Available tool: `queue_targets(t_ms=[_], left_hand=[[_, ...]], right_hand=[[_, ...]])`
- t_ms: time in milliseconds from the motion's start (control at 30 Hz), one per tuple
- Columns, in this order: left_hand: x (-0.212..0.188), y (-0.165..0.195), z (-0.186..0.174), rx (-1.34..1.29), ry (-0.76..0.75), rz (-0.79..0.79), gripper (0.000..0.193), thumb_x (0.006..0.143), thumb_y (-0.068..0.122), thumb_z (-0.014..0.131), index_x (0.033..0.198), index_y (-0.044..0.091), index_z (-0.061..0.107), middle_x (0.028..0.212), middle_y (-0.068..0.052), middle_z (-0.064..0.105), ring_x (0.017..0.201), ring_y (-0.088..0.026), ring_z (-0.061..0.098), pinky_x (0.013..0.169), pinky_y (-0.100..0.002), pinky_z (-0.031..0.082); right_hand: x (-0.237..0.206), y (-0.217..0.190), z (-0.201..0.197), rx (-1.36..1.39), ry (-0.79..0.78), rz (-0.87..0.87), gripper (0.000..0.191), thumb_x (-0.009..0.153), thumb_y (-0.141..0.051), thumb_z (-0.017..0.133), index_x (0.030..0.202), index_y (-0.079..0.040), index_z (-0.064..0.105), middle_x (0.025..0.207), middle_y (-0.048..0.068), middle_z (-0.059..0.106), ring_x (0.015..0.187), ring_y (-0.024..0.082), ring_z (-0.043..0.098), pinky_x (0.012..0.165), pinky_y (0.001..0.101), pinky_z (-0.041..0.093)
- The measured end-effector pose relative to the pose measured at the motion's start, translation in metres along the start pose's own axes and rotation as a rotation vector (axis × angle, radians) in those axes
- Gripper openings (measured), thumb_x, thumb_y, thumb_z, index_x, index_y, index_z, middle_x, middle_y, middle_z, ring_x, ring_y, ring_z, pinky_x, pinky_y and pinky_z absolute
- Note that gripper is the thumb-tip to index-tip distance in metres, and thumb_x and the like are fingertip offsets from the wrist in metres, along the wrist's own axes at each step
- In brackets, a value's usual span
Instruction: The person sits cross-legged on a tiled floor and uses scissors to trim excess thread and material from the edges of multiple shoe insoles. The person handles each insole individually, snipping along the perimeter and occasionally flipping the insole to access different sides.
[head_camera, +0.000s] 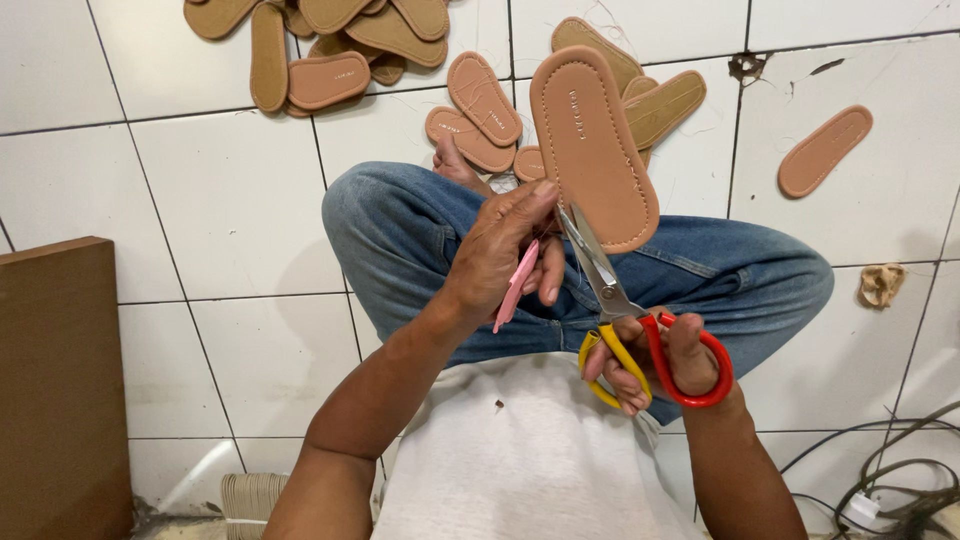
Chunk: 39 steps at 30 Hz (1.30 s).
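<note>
My left hand (505, 250) holds a tan shoe insole (592, 145) upright by its lower edge, and a thin pink strip (516, 284) hangs from the same hand. My right hand (665, 362) grips scissors (612, 300) with one red and one yellow handle loop. The blades point up and touch the insole's lower left edge. Both hands work above my crossed legs in blue jeans (420, 230).
Several loose insoles lie in a heap (330, 45) on the white tiled floor at the top, with one alone (825, 150) at the right. A brown board (60, 380) stands at the left. Cables (890, 480) and a crumpled scrap (882, 284) lie at the right.
</note>
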<state>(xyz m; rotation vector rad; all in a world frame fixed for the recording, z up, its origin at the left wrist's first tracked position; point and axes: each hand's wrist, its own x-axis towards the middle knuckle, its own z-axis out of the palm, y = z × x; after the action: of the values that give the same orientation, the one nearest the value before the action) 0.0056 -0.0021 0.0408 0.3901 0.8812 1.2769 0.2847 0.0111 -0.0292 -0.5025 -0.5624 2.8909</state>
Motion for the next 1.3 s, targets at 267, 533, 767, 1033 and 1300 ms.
queue_targets(t_ms=[267,533,767,1033,1300], left_hand=[[-0.001,0.003,0.001,0.009,0.038,0.02,0.047,0.114,0.037,0.04,0.106,-0.003,0.063,0.091,-0.01,0.069,0.044,-0.009,0.043,0.039,-0.021,0.034],[0.001,-0.013,-0.009,0.252,-0.079,-0.088,0.042,0.11,0.031,0.046,0.127,-0.002,0.065,0.082,-0.003,0.067,0.043,-0.007,0.045,0.04,-0.022,0.04],[0.005,-0.003,-0.01,0.831,0.063,0.577,0.033,0.118,0.027,0.053,0.136,0.0,0.057,0.13,-0.014,0.065,0.121,-0.02,0.061,0.105,-0.03,0.048],[0.005,-0.014,0.012,0.605,0.038,0.253,0.03,0.106,0.024,0.06,0.122,0.0,0.067,0.097,-0.003,0.072,0.085,-0.008,0.065,0.077,-0.025,0.056],[-0.003,-0.009,0.036,0.876,0.051,0.403,0.016,0.106,0.016,0.063,0.112,0.001,0.066,0.091,-0.008,0.068,0.078,-0.014,0.066,0.07,-0.03,0.055]], right_hand=[[-0.003,-0.008,0.011,-0.416,0.181,-0.147,0.094,0.089,-0.077,0.053,0.092,0.016,0.069,0.056,0.005,0.054,0.042,0.011,0.049,0.039,0.0238,0.044],[0.03,-0.038,0.028,-0.584,0.552,-0.52,0.035,0.104,-0.031,0.065,0.108,0.004,0.061,0.077,0.007,0.062,0.063,0.014,0.06,0.059,0.03,0.053],[0.043,-0.046,0.058,-0.6,0.68,-0.561,0.014,0.102,-0.011,0.065,0.098,0.003,0.065,0.072,0.007,0.062,0.056,0.013,0.058,0.053,0.0276,0.049],[0.048,-0.055,0.074,-1.173,0.894,-0.712,0.026,0.101,-0.017,0.076,0.113,0.005,0.068,0.094,0.006,0.07,0.081,0.012,0.066,0.073,0.0249,0.055],[0.05,-0.079,0.09,-1.595,0.887,-0.758,0.016,0.098,-0.005,0.08,0.11,0.0,0.071,0.09,0.008,0.067,0.075,0.014,0.064,0.067,0.0285,0.052]])
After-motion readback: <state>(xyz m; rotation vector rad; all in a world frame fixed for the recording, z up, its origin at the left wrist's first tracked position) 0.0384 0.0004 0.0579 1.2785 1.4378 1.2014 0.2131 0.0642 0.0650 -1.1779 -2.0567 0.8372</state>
